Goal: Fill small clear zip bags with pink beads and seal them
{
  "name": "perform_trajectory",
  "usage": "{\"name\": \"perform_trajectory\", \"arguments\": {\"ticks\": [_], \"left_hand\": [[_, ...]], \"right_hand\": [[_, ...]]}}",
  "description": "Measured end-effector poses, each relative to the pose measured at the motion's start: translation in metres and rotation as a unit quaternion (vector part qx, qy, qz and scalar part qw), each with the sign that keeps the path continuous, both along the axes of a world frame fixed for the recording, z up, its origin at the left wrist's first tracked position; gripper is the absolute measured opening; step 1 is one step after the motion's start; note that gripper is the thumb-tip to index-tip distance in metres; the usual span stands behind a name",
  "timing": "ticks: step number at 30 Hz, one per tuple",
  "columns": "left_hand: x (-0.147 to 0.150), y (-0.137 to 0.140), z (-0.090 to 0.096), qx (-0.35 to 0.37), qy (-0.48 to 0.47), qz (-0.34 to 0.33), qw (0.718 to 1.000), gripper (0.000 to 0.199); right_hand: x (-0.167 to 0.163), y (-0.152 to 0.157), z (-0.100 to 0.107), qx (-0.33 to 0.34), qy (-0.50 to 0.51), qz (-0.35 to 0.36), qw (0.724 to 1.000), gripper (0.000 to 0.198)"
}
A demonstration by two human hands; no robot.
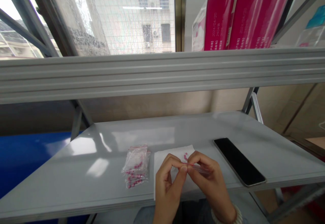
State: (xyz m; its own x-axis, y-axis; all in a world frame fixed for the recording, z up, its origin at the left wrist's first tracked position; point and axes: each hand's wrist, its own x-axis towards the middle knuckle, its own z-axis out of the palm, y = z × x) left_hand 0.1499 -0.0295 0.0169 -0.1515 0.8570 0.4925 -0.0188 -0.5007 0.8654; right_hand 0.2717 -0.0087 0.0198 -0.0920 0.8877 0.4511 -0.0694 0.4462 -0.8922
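Note:
My left hand (170,176) and my right hand (207,171) meet near the table's front edge, thumbs and forefingers pinched on the red-edged top of a small clear zip bag (201,169). Most of that bag is hidden by my fingers, so I cannot tell what it holds. Under the hands lies a sheet of white paper (162,156), with several small pink pieces (186,156) on it just beyond my fingertips. Left of the paper is a pile of clear zip bags (137,164) with small dark pink pieces inside.
A black phone (240,161) lies on the grey table (106,190) to the right. A thick metal shelf beam (162,73) crosses above the table. Pink boxes (247,19) stand on the shelf, with a clear container with a blue lid (316,17) at far right.

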Motion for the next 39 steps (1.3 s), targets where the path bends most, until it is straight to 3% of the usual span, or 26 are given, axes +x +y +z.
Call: {"name": "perform_trajectory", "arguments": {"ticks": [17, 26, 31, 35, 39], "left_hand": [[0.005, 0.005, -0.006, 0.010, 0.004, 0.046, 0.999, 0.025], [0.029, 0.014, -0.012, -0.021, -0.031, 0.059, 0.998, 0.026], [0.048, 0.037, -0.013, -0.052, 0.112, 0.077, 0.989, 0.023], [0.054, 0.061, -0.012, -0.075, 0.218, 0.092, 0.969, 0.014], [0.053, 0.066, -0.014, -0.088, 0.294, 0.152, 0.940, 0.013]], "right_hand": [[0.020, 0.006, 0.004, -0.129, 0.037, 0.010, 0.991, 0.026], [0.051, 0.011, 0.002, -0.097, 0.026, -0.051, 0.994, 0.025], [0.079, 0.028, -0.011, -0.072, -0.005, -0.146, 0.987, 0.030], [0.093, 0.050, -0.027, -0.045, -0.181, -0.196, 0.963, 0.042], [0.087, 0.063, -0.037, -0.017, -0.279, -0.241, 0.929, 0.029]]}}
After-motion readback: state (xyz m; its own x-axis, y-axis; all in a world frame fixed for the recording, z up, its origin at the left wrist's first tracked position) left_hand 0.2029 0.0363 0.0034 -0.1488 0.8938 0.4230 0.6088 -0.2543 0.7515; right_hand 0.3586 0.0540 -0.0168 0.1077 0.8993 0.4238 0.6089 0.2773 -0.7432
